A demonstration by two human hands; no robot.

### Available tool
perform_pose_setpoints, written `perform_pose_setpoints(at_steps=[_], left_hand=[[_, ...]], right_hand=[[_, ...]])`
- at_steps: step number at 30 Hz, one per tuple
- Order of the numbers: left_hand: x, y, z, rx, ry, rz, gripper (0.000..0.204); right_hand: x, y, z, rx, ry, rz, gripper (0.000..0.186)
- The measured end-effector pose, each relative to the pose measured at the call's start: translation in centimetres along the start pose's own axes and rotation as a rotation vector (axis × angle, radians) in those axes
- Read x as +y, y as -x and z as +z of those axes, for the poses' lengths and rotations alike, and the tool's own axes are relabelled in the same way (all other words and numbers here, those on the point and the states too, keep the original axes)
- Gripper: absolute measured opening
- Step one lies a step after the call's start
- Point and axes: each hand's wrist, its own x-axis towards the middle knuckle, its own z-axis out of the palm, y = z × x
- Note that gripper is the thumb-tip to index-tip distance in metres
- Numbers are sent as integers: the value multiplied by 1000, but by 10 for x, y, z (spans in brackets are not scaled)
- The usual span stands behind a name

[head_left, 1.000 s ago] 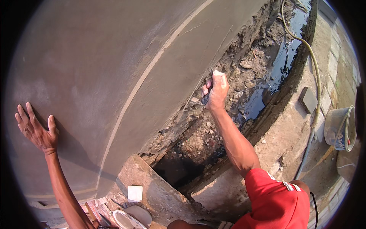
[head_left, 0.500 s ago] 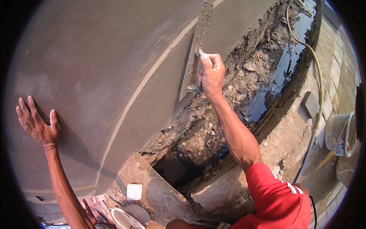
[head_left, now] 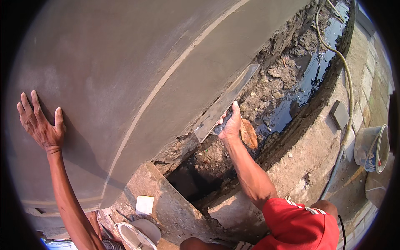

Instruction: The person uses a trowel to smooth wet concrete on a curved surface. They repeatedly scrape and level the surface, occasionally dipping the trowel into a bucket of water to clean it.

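My left hand lies with fingers spread on the smooth grey plastered wall. My right hand grips a long metal trowel by its dark handle, the blade running diagonally along the wall's rough lower edge, over the trench of rubble. Whether the blade touches the plaster I cannot tell. A pale curved band crosses the plaster above the trowel. An orange-brown piece lies in the rubble just behind my right hand.
Dark water pools in the trench. Along its right runs a concrete ledge with a hose, a grey square block and a clear bucket. A white square and a white container are near the lower edge.
The trowel swung up onto the plaster, then came down and right to the wall's lower edge with my right hand. My left hand has slid slightly upward.
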Motion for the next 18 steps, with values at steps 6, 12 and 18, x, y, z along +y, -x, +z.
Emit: perform_pose_setpoints(at_steps=[6, 12, 18], left_hand=[[0, 0, 1, 18, 24, 8, 74], [-3, 3, 3, 25, 43, 5, 74], [-4, 6, 5, 22, 68, -3, 74]], right_hand=[[30, -14, -13, 17, 44, -32, 29], [42, -20, 7, 21, 123, -125, 29], [66, 15, 57, -181, 573, -468, 26]])
